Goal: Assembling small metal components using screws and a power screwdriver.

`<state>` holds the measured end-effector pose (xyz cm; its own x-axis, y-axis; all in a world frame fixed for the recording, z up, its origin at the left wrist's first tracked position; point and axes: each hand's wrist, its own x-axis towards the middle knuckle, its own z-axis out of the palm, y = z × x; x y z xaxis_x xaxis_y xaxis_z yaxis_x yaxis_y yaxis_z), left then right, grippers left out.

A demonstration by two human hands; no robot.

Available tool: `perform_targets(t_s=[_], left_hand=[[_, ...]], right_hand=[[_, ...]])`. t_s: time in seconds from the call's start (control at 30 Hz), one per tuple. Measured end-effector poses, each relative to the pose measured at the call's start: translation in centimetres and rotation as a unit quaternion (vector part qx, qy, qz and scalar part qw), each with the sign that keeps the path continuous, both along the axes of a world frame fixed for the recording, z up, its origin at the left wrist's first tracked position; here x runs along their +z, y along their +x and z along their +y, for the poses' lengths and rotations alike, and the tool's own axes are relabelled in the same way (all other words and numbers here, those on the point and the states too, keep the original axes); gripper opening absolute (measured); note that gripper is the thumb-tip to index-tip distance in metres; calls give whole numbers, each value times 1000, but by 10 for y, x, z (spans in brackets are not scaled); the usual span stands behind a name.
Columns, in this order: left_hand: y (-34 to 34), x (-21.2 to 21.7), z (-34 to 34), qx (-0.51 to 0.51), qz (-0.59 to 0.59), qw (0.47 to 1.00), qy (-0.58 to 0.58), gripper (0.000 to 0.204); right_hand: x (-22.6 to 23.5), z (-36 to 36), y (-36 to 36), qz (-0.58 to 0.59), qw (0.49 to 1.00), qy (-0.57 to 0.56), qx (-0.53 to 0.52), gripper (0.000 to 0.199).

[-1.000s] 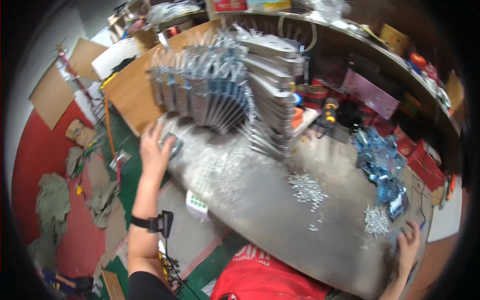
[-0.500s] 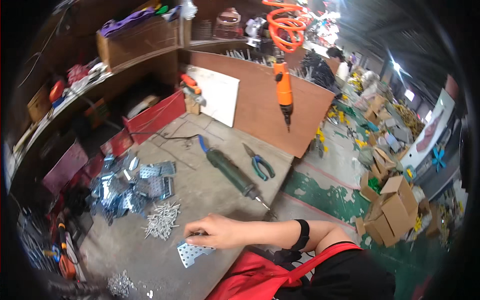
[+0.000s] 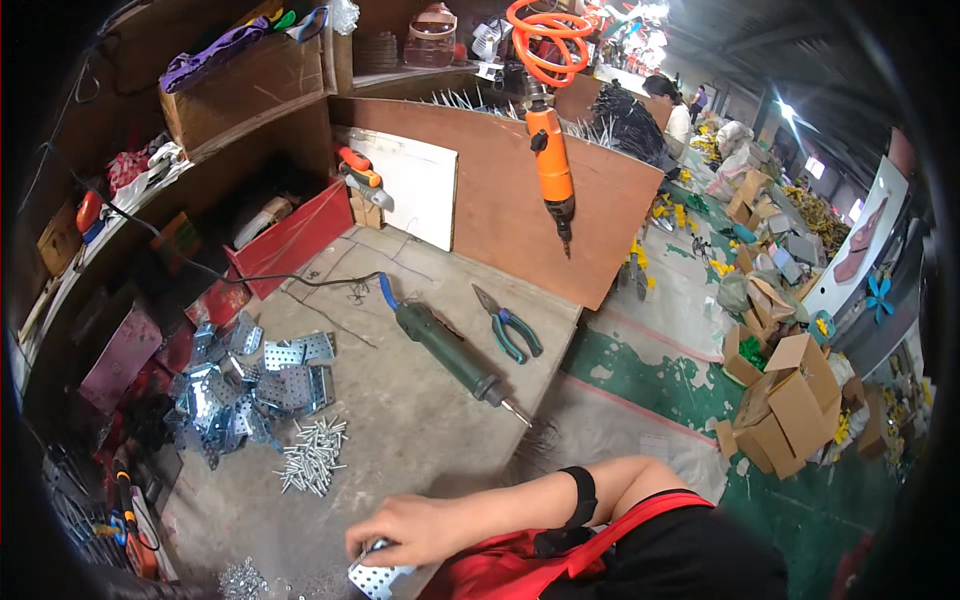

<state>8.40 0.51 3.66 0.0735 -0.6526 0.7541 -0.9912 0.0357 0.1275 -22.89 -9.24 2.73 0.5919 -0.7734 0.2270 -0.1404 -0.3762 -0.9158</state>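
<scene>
My right hand (image 3: pixel 408 530) reaches in from the lower right, low over the front of the workbench (image 3: pixel 350 380). Its fingers are closed on a perforated metal plate (image 3: pixel 375 580) with a shiny, bent shape, its lower part showing under the fingers. My left hand does not appear. Just beyond the right hand lies a heap of silver screws or rivets (image 3: pixel 312 457). Farther left is a pile of similar perforated metal plates (image 3: pixel 245 390). Small metal fasteners (image 3: pixel 240 578) are scattered near the front edge.
A green corded electric screwdriver (image 3: pixel 450 350) and teal-handled pliers (image 3: pixel 508 325) lie on the bench. An orange power screwdriver (image 3: pixel 552 175) hangs from a coiled orange hose (image 3: pixel 550 45). Red bins (image 3: pixel 300 240) line the back left. Cardboard boxes (image 3: pixel 790 400) stand on the floor at right.
My right hand, still closed on the metal plate, sits lower in the picture and a little farther left. The view has shifted slightly; the bench items look otherwise unchanged.
</scene>
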Motion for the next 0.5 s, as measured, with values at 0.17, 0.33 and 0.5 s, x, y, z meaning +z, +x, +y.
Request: perform_targets(t_s=[0.17,0.33,0.5], left_hand=[[-73,-19,8,-122,248,942,189,30],[-75,-6,-15,-194,266,858,394,44],[-79,-24,-8,-210,580,707,347,47]], right_hand=[[15,6,-6,27,986,113,121,20],[-12,9,23,-28,994,75,75,22],[-21,19,46,-56,992,-43,-106,17]])
